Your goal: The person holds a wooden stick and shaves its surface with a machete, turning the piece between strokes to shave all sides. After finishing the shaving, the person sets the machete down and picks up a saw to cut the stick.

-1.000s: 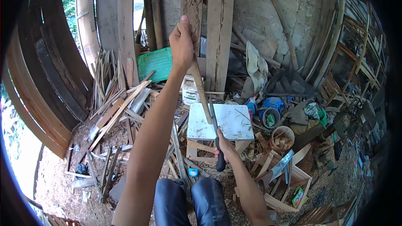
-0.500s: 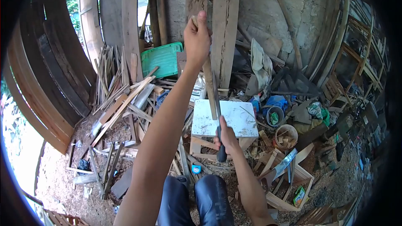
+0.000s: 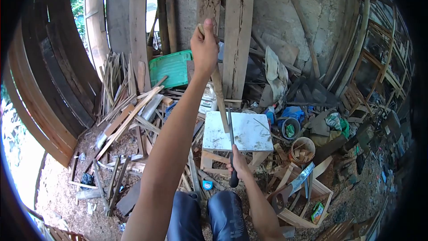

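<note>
My left hand point(image 3: 204, 53) is raised and closed around the upper end of a long wooden stick point(image 3: 218, 90). The stick slants down, its lower end over or on a white-topped stool point(image 3: 247, 129); contact is hard to tell. Lower down, my right hand point(image 3: 240, 164) grips the black handle of a machete point(image 3: 231, 129), its narrow dark blade pointing up and away, seen nearly edge-on. That blade lies close along the right side of the stick's lower end; whether they touch I cannot tell. Small shavings are scattered over the stool top.
A hand saw point(image 3: 292, 189) lies across a wooden frame point(image 3: 327, 198) at the right. Behind it stands a bucket of wood offcuts point(image 3: 302, 150). A blue tape measure point(image 3: 207, 184) is on the ground before my knees. Scrap wood point(image 3: 127, 127) and a green lid point(image 3: 171, 69) lie left.
The machete has moved down along the stick, with my right hand lower and slightly left. My left hand and the stick have also shifted slightly down and left.
</note>
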`<state>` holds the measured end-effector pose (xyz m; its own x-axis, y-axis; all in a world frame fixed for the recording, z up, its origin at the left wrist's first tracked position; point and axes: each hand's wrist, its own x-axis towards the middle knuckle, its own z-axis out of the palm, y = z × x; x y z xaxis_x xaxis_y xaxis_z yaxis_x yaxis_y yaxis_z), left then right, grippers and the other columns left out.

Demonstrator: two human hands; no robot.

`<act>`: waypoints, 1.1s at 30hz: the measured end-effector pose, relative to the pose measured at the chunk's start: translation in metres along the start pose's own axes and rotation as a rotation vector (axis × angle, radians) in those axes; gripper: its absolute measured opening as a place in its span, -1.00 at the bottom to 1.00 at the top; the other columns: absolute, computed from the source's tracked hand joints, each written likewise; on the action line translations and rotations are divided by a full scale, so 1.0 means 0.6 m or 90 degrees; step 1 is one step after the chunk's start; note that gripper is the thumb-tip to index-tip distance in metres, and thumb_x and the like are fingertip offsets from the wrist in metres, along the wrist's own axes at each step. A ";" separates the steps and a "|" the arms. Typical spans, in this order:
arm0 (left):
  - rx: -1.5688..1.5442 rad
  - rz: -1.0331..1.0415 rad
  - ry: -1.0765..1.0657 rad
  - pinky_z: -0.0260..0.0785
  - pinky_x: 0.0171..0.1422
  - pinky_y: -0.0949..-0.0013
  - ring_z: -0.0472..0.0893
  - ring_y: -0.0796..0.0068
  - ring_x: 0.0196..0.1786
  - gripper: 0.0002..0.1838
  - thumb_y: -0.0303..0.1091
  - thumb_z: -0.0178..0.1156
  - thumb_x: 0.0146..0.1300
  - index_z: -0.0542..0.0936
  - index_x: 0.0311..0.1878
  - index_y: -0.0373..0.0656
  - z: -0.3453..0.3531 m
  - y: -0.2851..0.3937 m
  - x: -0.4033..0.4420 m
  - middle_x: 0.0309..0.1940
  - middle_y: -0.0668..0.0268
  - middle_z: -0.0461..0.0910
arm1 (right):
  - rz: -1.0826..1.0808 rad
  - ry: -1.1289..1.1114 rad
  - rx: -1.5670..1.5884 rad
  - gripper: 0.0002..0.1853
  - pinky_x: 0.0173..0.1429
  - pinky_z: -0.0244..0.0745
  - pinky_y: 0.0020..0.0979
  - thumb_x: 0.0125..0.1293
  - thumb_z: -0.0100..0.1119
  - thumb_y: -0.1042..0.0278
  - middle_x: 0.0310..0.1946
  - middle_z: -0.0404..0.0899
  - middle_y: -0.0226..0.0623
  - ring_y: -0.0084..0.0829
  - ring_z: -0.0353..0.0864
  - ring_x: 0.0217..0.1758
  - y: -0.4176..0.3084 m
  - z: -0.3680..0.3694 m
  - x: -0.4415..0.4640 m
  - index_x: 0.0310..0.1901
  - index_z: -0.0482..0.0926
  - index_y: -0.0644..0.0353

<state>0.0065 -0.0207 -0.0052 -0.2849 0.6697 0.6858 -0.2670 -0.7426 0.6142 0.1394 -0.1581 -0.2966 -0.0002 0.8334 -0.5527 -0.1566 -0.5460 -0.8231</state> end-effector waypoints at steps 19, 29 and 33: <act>-0.009 -0.054 -0.089 0.05 -0.73 0.51 0.24 0.67 -0.76 -0.69 -0.25 0.00 0.34 0.32 -0.53 -0.14 -0.001 0.012 -0.026 -0.75 0.45 0.28 | -0.092 -0.085 0.002 -0.31 -0.69 0.19 -0.42 0.20 -0.20 -0.49 -0.80 0.20 -0.48 -0.58 0.16 -0.83 -0.127 0.061 -0.043 -0.54 0.28 0.13; -0.013 -0.029 -0.027 -0.01 -0.72 0.52 0.21 0.67 -0.76 -0.67 -0.22 -0.03 0.33 0.25 -0.55 -0.11 -0.026 0.010 -0.011 -0.76 0.45 0.22 | -0.162 -0.097 -0.002 -0.28 -0.72 0.17 -0.44 0.20 -0.21 -0.50 -0.81 0.22 -0.45 -0.56 0.18 -0.84 -0.113 0.074 -0.042 -0.58 0.28 0.15; 0.034 0.006 0.033 -0.06 -0.72 0.50 0.16 0.66 -0.77 -0.61 -0.16 -0.06 0.35 0.18 -0.59 -0.08 -0.066 0.010 0.011 -0.77 0.46 0.17 | -0.117 -0.070 -0.060 -0.27 -0.73 0.18 -0.43 0.20 -0.23 -0.50 -0.81 0.25 -0.43 -0.56 0.20 -0.84 -0.100 0.077 -0.017 -0.59 0.28 0.16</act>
<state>-0.0335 -0.0204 -0.0127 -0.3342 0.6616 0.6712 -0.2148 -0.7469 0.6293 0.1031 -0.1297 -0.2356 -0.0888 0.9209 -0.3795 -0.0711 -0.3859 -0.9198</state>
